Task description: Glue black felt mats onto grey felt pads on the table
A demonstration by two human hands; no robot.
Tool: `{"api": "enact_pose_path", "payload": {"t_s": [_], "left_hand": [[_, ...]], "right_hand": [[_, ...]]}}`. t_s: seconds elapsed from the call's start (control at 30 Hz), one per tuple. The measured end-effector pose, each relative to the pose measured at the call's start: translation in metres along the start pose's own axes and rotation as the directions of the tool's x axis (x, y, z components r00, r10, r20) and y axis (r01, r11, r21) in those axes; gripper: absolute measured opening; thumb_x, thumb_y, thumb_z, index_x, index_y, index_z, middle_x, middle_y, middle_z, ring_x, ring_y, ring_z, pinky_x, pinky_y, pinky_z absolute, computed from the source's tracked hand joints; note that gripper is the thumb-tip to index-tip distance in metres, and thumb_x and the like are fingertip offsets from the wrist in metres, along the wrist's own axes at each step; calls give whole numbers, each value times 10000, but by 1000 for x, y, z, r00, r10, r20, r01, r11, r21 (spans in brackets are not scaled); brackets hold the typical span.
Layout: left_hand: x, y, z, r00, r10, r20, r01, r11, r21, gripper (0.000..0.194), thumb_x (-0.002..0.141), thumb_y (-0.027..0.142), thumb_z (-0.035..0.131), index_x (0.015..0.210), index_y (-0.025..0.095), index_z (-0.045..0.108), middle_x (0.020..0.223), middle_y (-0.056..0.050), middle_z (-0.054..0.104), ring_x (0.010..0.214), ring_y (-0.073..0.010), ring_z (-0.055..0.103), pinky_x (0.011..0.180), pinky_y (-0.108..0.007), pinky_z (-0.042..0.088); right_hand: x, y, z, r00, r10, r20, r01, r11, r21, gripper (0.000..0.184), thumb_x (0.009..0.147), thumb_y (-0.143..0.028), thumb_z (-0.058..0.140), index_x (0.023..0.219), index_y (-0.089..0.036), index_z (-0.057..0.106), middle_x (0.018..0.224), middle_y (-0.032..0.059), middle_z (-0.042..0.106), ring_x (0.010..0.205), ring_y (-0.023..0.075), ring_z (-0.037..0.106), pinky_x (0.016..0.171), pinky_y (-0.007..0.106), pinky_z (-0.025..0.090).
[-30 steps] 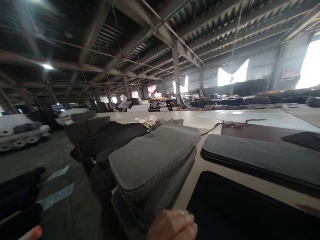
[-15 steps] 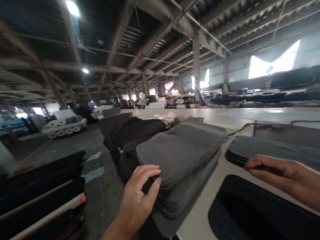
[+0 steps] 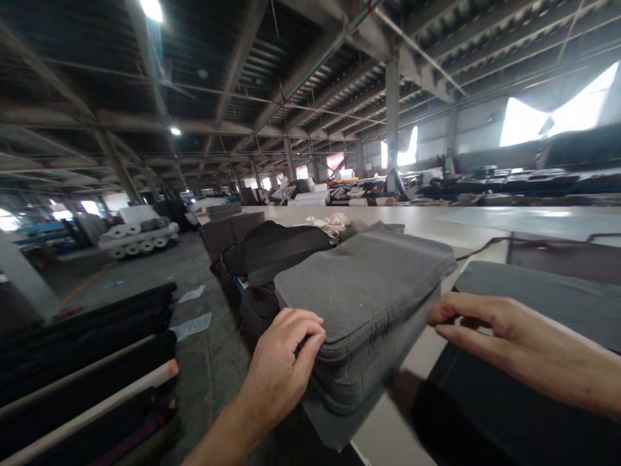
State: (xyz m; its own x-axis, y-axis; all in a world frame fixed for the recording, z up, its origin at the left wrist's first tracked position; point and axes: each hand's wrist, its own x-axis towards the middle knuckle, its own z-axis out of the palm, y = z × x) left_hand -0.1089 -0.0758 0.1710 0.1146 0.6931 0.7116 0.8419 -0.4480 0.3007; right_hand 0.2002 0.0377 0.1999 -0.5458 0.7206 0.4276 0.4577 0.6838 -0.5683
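Note:
A thick stack of grey fabric pieces (image 3: 369,278) with rounded corners lies in front of me, its layered edge facing me. My left hand (image 3: 288,356) is at its near-left corner, thumb and forefinger closed on the edge of the top fabric piece. Just right of the stack hovers my right hand (image 3: 490,330), fingers curled and thumb tip near the fingertips, with nothing visible between them. Beneath that hand lies a black piece (image 3: 504,401), partly covered by my forearm. Behind it is another grey pile (image 3: 543,288).
Black fabric (image 3: 281,249) is heaped left of the stack, with a cream cloth bundle (image 3: 334,223) behind. A dark cord (image 3: 490,243) crosses the pale table (image 3: 412,220). Long dark rolls (image 3: 97,349) lie at lower left, beside the floor walkway.
My right hand has moved left, from the grey pile at right toward the stack's side. My left thumb and forefinger have come together at the corner. The view has shifted slightly.

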Motion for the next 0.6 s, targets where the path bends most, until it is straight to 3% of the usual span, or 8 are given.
{"api": "enact_pose_path", "payload": {"t_s": [0.13, 0.23, 0.33, 0.4, 0.5, 0.57, 0.6], "left_hand": [[4, 0, -3, 996, -85, 27, 86, 994, -60, 170, 989, 262, 508, 883, 222, 635, 972, -30, 696, 958, -170, 635, 868, -292, 483], [9, 0, -5, 975, -222, 22, 223, 969, -106, 204, 1006, 332, 474, 924, 230, 629, 940, -26, 690, 908, -178, 644, 828, -298, 484], [18, 0, -4, 962, -271, -20, 268, 957, -114, 230, 1013, 375, 452, 960, 231, 622, 956, -33, 688, 913, -190, 643, 828, -315, 478], [25, 1, -3, 967, -250, -48, 244, 963, -114, 227, 1015, 368, 443, 977, 229, 619, 982, -37, 685, 938, -191, 638, 854, -324, 471], [31, 3, -1, 965, -204, -164, 182, 974, -139, 163, 999, 337, 492, 977, 226, 609, 1088, -44, 669, 1034, -185, 616, 907, -318, 450], [29, 7, -2, 936, -187, -299, 137, 974, -182, 124, 959, 340, 578, 956, 219, 603, 1094, -47, 656, 1034, -181, 605, 885, -300, 454], [28, 9, -2, 927, -203, -315, 133, 964, -231, 152, 947, 360, 604, 921, 211, 609, 1027, -45, 660, 968, -173, 613, 834, -285, 466]], "right_hand": [[16, -16, 19, 982, -164, 98, 164, 986, 3, 221, 915, -435, 556, 853, -277, 699, 828, 23, 680, 680, 199, 605, 607, 304, 480], [30, -33, 36, 953, -294, 69, 296, 955, -13, 126, 916, -321, 581, 949, -270, 692, 971, 40, 685, 874, 219, 625, 789, 336, 511], [48, -41, 50, 912, -409, 30, 410, 908, -86, 261, 877, -222, 614, 1130, -238, 674, 1159, 76, 662, 1105, 258, 574, 984, 402, 465], [64, -38, 57, 897, -441, -12, 436, 890, -135, 349, 852, -192, 614, 1196, -218, 665, 1218, 86, 651, 1165, 280, 544, 1032, 442, 426], [87, -24, 64, 927, -372, -39, 372, 928, -21, 260, 886, -245, 555, 1081, -224, 726, 1096, 54, 707, 1057, 269, 606, 973, 419, 443], [98, -14, 66, 974, -214, -69, 223, 960, 170, 252, 911, -322, 525, 980, -234, 751, 934, 19, 728, 904, 239, 646, 846, 359, 481], [102, -10, 66, 988, -122, -97, 143, 954, 264, 262, 910, -365, 532, 952, -235, 755, 870, 4, 724, 844, 230, 649, 778, 334, 484]]}}
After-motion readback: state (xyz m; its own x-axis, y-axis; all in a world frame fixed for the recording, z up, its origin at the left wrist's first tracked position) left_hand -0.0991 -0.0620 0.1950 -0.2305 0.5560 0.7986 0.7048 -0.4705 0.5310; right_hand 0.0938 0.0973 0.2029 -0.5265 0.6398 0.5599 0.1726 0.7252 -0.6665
